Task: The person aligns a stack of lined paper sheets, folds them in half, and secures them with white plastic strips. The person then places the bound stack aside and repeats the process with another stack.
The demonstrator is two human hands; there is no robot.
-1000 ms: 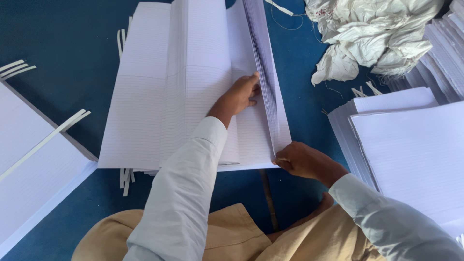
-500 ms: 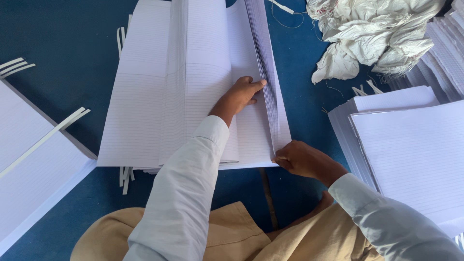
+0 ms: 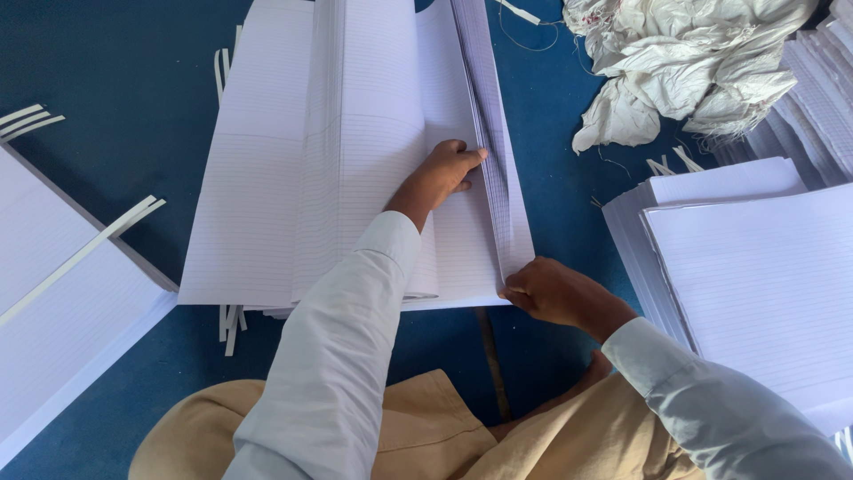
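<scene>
The stack of ruled paper sheets (image 3: 355, 160) lies on the blue floor (image 3: 107, 71) in front of the person's knees, and I use it as the landmark. The left hand (image 3: 444, 173) rests flat on the stack near its right side, fingers together, the fingertips (image 3: 475, 156) pushed under the lifted sheets (image 3: 489, 133). The right hand (image 3: 551, 292) is at the near right corner of the stack, fingers closed and pinching the edges of those sheets. To do this well, I think the left palm should press firmly so the lower sheets do not slide, while the right hand keeps the corner aligned. Right of the stack are other piles of ruled paper (image 3: 755, 267); beyond its right far corner lies a crumpled white cloth (image 3: 693, 62). Left of the stack sits another pile of paper (image 3: 53, 311) with thin paper strips (image 3: 84, 253). More strips (image 3: 229, 324) under the near edge could catch the sheets.
</scene>
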